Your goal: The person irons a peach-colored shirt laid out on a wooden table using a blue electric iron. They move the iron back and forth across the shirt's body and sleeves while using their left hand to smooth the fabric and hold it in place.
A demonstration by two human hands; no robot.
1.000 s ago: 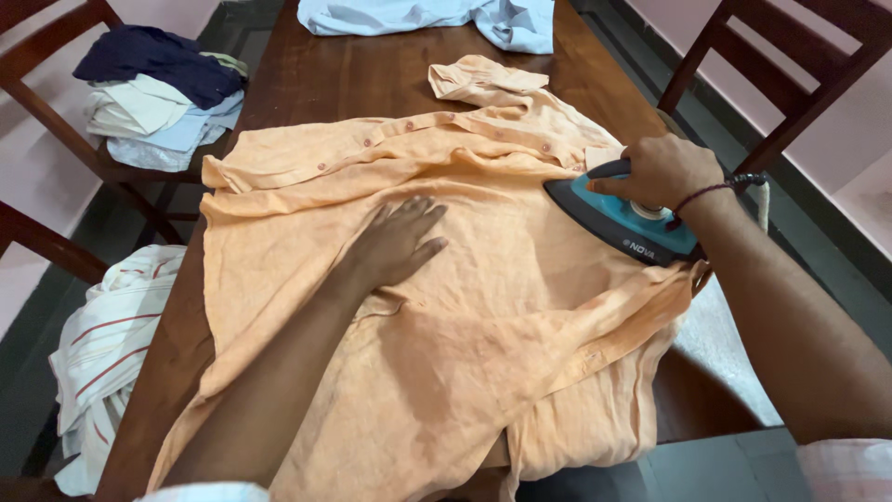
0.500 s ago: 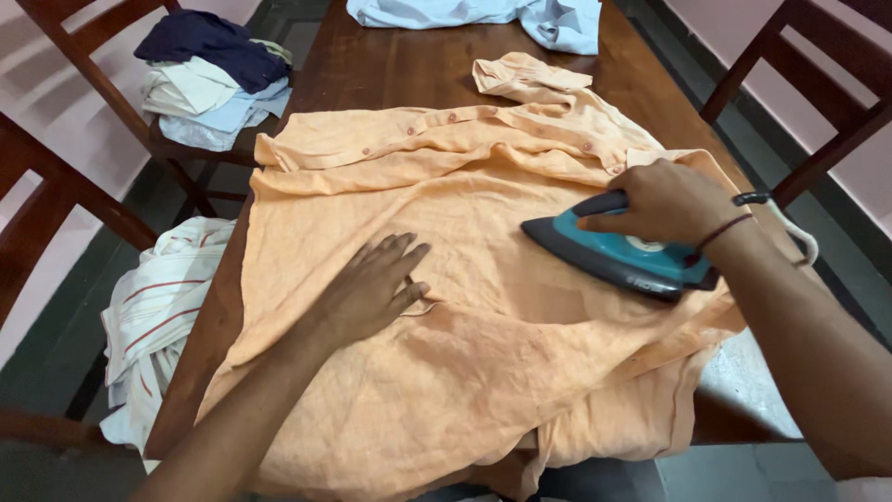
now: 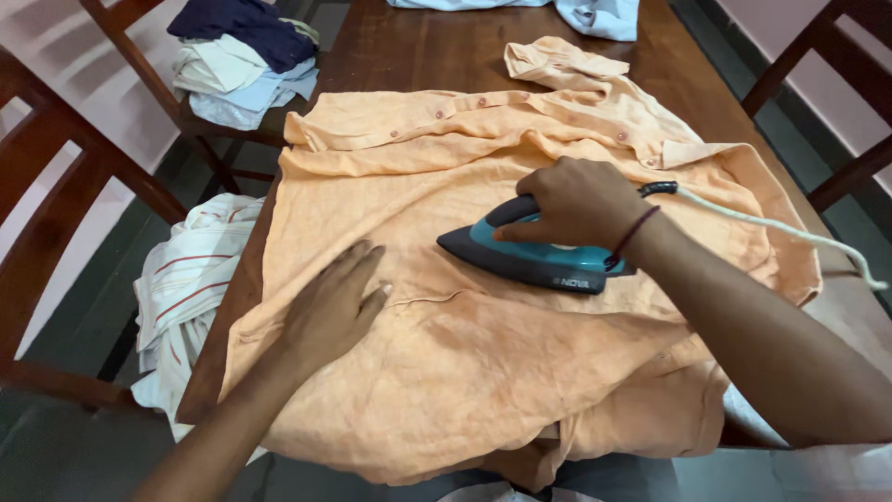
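Note:
An orange button-up shirt (image 3: 483, 353) lies spread over a dark wooden table (image 3: 418, 65), its collar at the far end. My right hand (image 3: 571, 200) grips the handle of a teal and black iron (image 3: 530, 260), which rests flat on the middle of the shirt, tip pointing left. A white cord (image 3: 780, 228) runs from the iron off to the right. My left hand (image 3: 334, 307) lies flat, fingers together, pressing the fabric just left of the iron's tip.
A pale blue garment (image 3: 595, 14) lies at the table's far end. A chair on the left holds a stack of folded clothes (image 3: 246, 56). A white striped cloth (image 3: 181, 297) hangs over a nearer left chair. Another wooden chair (image 3: 836, 74) stands at the right.
My right hand slid the iron leftward from the shirt's right edge to its middle. My left hand moved left and nearer along the fabric.

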